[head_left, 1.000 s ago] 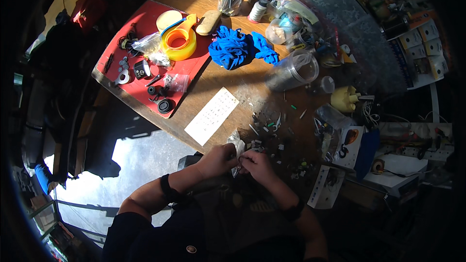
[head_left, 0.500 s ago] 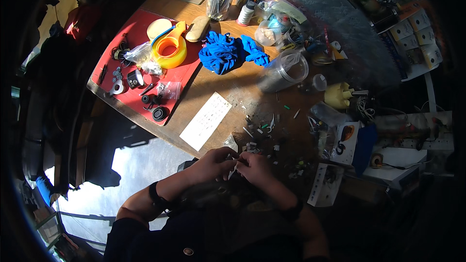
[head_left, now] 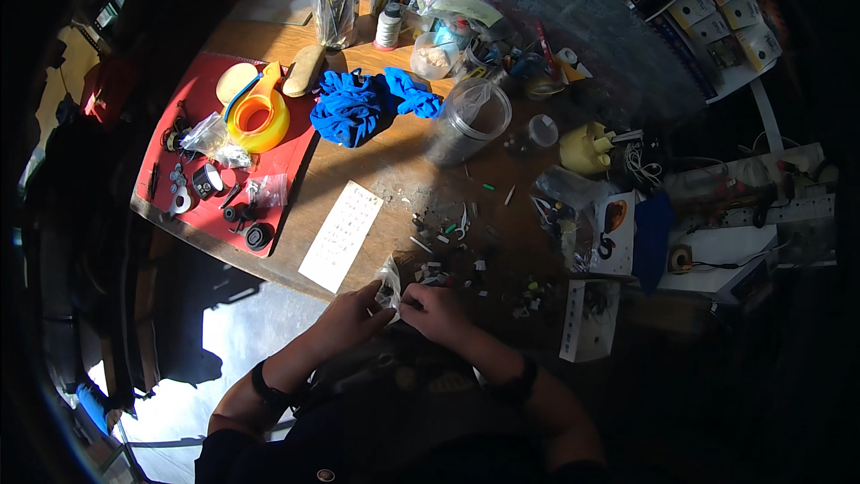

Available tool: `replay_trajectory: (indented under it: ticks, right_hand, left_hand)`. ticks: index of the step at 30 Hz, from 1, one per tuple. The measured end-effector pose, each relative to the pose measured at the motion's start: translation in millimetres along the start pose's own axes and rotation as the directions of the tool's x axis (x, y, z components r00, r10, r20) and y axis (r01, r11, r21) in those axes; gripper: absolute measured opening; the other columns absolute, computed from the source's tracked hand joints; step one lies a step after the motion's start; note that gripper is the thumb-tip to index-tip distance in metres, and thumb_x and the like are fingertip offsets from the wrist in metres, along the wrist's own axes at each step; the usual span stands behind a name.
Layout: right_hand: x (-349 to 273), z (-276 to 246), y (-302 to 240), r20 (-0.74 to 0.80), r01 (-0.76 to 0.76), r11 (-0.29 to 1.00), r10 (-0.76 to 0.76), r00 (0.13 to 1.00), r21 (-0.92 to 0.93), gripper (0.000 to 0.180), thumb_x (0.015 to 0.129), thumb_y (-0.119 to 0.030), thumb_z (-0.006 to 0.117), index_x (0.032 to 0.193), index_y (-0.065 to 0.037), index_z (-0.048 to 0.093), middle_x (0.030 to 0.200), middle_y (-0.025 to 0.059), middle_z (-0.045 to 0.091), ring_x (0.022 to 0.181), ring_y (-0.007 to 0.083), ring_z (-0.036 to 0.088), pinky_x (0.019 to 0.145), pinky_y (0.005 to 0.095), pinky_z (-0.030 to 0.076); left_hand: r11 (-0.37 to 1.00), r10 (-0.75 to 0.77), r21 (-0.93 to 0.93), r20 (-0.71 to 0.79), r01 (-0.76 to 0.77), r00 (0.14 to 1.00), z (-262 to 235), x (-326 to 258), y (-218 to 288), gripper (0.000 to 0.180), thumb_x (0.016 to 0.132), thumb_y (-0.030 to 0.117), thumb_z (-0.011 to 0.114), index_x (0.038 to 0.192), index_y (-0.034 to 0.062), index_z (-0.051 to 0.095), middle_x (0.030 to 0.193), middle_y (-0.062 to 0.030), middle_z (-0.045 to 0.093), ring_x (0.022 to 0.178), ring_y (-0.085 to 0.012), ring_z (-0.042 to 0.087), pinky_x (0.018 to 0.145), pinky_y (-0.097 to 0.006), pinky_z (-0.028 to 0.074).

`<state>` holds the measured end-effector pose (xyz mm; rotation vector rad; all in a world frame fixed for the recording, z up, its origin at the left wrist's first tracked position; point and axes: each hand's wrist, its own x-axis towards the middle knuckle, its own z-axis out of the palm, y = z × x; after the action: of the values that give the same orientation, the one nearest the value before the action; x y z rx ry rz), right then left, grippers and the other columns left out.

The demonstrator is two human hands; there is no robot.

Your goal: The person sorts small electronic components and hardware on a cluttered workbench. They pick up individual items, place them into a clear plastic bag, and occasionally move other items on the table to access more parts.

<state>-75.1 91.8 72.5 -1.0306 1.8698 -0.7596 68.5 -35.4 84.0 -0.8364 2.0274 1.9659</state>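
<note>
Since half a second ago your hands have barely shifted at the table's near edge. Your left hand (head_left: 351,316) and right hand (head_left: 437,312) both pinch a small clear plastic bag (head_left: 390,282), its long axis rising from your fingers toward the scattered small parts (head_left: 448,246); a white paper sheet (head_left: 341,235) lies just left.
</note>
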Motion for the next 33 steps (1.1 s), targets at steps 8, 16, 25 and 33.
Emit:
replay_trajectory:
  ticks: [8,16,25,33]
  right_hand:
    - [-1,2,8,-0.070,0.074,0.994,-0.069,0.995,0.086,0.014,0.079,-0.014,0.062,0.078,-0.001,0.056,0.065,0.0071,0.059,0.059,0.0120,0.056,0.054,0.0280,0.043]
    - [1,-2,3,0.008,-0.020,0.927,0.019,1.000,0.375,0.012,0.084,-0.013,0.059,0.080,-0.002,0.056,0.063,0.0020,0.056,0.056,0.0068,0.052,0.051,0.0228,0.042]
    - [-11,-16,46,-0.011,-0.105,0.892,0.122,0.992,0.440,0.017,0.090,-0.014,0.052,0.095,0.000,0.059,0.074,0.0039,0.059,0.065,0.0090,0.056,0.060,0.0218,0.046]
    - [-95,-51,133,-0.253,-0.278,0.794,0.469,0.846,0.541,0.016,0.089,-0.015,0.053,0.097,-0.002,0.059,0.080,0.0051,0.060,0.073,0.0114,0.058,0.064,0.0246,0.049]
  left_hand:
    - [0.954,0.178,0.283,-0.280,-0.096,0.943,6,12,-8,0.053,0.072,0.024,0.071,0.110,0.0014,0.040,0.063,-0.0099,0.053,0.060,-0.0242,0.058,0.056,-0.034,0.046]
    - [0.947,0.243,0.242,-0.111,-0.211,0.964,6,24,-12,0.036,0.082,0.006,0.055,0.116,-0.0008,0.046,0.069,-0.0082,0.059,0.063,-0.0160,0.059,0.058,-0.029,0.047]
    - [0.888,0.153,-0.374,-0.311,-0.269,0.938,-56,35,16,0.025,0.087,0.006,0.049,0.111,0.0007,0.048,0.073,-0.0043,0.056,0.058,-0.0097,0.056,0.047,-0.020,0.042]
    - [0.917,0.317,-0.011,-0.587,-0.399,0.745,-182,65,2,0.019,0.086,0.002,0.045,0.102,0.0010,0.054,0.066,0.0012,0.049,0.054,-0.0050,0.046,0.046,-0.019,0.037]
